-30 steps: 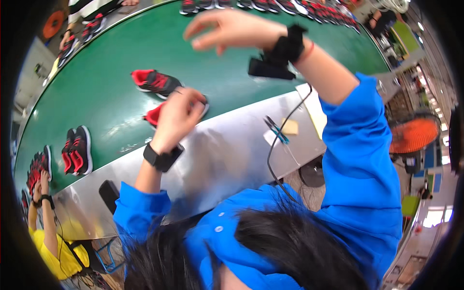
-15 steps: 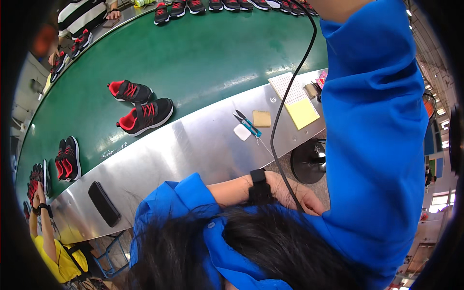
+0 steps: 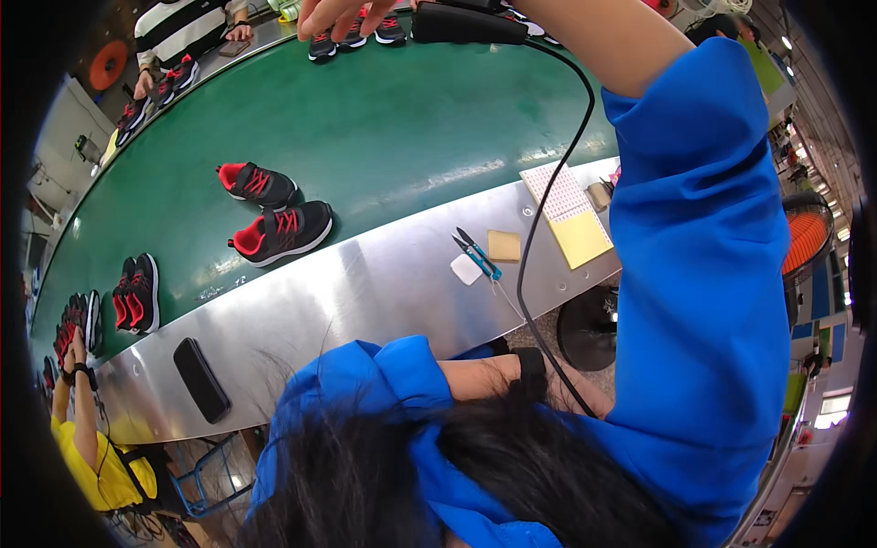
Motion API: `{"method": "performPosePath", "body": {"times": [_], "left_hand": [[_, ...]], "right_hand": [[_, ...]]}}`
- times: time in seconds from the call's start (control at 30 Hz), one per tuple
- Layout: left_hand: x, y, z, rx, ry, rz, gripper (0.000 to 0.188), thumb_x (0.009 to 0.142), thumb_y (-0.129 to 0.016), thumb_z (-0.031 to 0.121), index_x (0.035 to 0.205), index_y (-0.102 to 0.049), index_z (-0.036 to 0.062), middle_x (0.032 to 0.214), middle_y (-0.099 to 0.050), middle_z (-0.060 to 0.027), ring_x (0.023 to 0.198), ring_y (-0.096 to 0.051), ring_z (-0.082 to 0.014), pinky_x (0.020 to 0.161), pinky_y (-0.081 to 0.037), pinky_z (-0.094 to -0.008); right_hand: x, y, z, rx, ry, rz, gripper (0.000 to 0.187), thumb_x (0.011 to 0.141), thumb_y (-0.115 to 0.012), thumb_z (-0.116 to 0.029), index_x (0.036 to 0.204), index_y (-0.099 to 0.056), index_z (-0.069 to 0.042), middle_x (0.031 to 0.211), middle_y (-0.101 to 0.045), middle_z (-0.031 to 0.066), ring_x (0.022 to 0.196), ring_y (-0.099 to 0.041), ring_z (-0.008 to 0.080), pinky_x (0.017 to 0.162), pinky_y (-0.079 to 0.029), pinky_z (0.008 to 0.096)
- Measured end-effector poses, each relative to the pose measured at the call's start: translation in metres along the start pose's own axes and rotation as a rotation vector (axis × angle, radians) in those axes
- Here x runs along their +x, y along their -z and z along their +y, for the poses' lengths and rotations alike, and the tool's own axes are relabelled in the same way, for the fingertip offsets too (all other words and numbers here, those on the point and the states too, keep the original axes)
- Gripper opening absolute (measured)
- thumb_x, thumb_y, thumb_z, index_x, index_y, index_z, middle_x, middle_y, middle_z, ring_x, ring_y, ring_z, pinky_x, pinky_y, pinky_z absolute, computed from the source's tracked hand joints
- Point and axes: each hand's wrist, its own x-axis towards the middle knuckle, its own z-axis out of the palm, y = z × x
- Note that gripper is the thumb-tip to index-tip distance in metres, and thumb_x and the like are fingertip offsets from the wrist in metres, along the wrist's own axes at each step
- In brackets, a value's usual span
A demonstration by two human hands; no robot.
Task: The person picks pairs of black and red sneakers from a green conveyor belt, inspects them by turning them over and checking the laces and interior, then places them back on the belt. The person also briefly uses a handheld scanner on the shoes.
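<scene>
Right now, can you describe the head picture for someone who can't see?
A person's right hand, cut off by the top edge, hangs over a green table near black-and-red shoes. Two more shoes sit closer, by a metal ledge with a phone and teal snips.

Bright light glares on the metal ledge [image 3: 365, 292], fisheye edges curving into black

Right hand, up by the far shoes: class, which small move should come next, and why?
Perhaps close the right hand on one of the far shoes: it looks open and loosely curved beside that row, with no shoe visibly held. The left hand is low by the body, away from them.
</scene>
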Motion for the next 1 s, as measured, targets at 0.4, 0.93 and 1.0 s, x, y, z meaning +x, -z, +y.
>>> {"method": "performPosePath", "body": {"times": [0.4, 0.93, 1.0], "left_hand": [[-0.009, 0.021, -0.001, -0.132, -0.114, 0.018, 0.041, 0.094, -0.069, 0.021, 0.127, -0.060, -0.0008, 0.117, -0.067, -0.0044, 0.104, -0.058, -0.0119, 0.095, -0.046, -0.0271], [0.050, 0.046, -0.020, -0.007, -0.062, 0.183, 0.032, 0.094, -0.068, 0.017, 0.119, -0.062, -0.0027, 0.113, -0.067, -0.0060, 0.101, -0.059, -0.0124, 0.090, -0.048, -0.0278], [0.051, 0.050, -0.018, -0.008, -0.053, 0.175, 0.032, 0.094, -0.068, 0.018, 0.119, -0.062, -0.0023, 0.113, -0.067, -0.0057, 0.101, -0.059, -0.0122, 0.089, -0.048, -0.0275]], "right_hand": [[-0.011, -0.014, 0.026, 0.046, -0.054, -0.059, 0.038, 0.092, -0.069, -0.033, 0.115, -0.066, -0.004, 0.087, -0.066, 0.0044, 0.075, -0.063, 0.0129, 0.065, -0.055, 0.0278], [0.009, -0.039, 0.051, -0.048, -0.056, -0.141, 0.047, 0.087, -0.069, -0.042, 0.119, -0.067, -0.007, 0.114, -0.065, 0.0062, 0.099, -0.065, 0.0167, 0.083, -0.056, 0.0292], [0.014, -0.039, 0.054, -0.041, -0.061, -0.195, 0.048, 0.087, -0.069, -0.043, 0.119, -0.067, -0.008, 0.114, -0.064, 0.0058, 0.099, -0.065, 0.0171, 0.083, -0.055, 0.0297]]}}
